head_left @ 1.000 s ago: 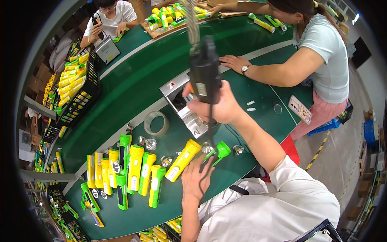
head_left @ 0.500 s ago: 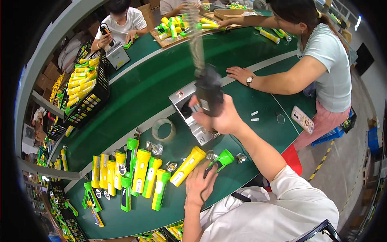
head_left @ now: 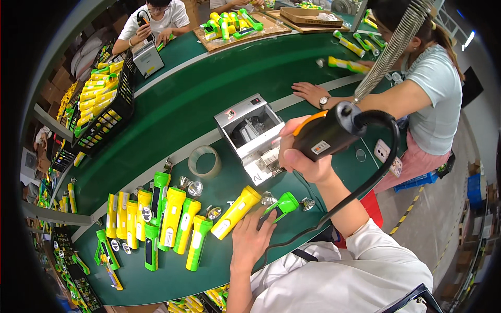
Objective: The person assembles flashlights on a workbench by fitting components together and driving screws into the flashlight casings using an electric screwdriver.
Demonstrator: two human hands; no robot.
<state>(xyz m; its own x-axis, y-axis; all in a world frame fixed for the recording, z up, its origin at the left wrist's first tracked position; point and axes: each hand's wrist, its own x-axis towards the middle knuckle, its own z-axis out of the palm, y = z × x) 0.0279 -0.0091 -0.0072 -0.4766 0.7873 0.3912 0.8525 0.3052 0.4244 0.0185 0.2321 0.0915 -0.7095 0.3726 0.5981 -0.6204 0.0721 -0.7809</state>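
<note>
My right hand [head_left: 308, 164] grips a black electric screwdriver [head_left: 326, 136] with an orange lever, hung from a coiled spring [head_left: 389, 52]. The screwdriver is tilted, its lower end pointing at the front of a metal screw feeder box [head_left: 241, 110]; my fingers hide the bit. My left hand [head_left: 251, 236] lies on the table, its fingers curled over the lower end of a green flashlight shell [head_left: 286, 203]. Beside that hand is a yellow flashlight [head_left: 237, 211]. Loose reflector heads [head_left: 268, 199] lie around the shell.
Several yellow and green flashlights [head_left: 172, 216] lie in a row at the left. A tape roll [head_left: 204, 161] sits behind them. A black cable [head_left: 360, 193] loops over my right forearm. A co-worker's arm [head_left: 365, 101] rests at the right; a black crate [head_left: 128, 99] stands far left.
The screwdriver has swung from upright to a tilt, its top toward the right, and my right hand has turned with it. The co-worker at the right has brought a flashlight nearer.
</note>
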